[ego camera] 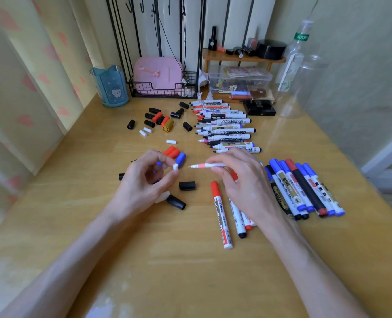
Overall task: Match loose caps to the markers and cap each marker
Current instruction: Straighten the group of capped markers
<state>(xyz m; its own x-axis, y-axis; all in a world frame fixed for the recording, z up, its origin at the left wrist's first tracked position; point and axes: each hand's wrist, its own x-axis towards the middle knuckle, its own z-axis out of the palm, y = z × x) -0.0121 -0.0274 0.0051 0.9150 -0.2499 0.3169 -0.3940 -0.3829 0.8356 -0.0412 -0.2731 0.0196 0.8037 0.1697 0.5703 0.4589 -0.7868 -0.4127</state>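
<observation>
My left hand (pixel 149 177) pinches a small white cap (pixel 175 166) between thumb and fingertips. My right hand (pixel 238 180) holds a thin uncapped pink-banded marker (pixel 204 166), its tip pointing left at the cap, a short gap apart. A stack of uncapped markers (pixel 224 125) lies beyond my right hand. Capped blue, red and black markers (pixel 305 187) lie in a row to the right. A capped red marker (pixel 221 214) and others lie below my right hand. Loose black, red and white caps (pixel 160 119) are scattered at the far left, with red and blue caps (pixel 175 153) and black caps (pixel 187 185) near my left hand.
On the wooden desk (pixel 144 249) stand a blue cup (pixel 111 86), a wire basket with a pink case (pixel 162 81), a clear storage box (pixel 239 81) under a small shelf, and clear bottles (pixel 298 72) at the back right. A wall runs along the left.
</observation>
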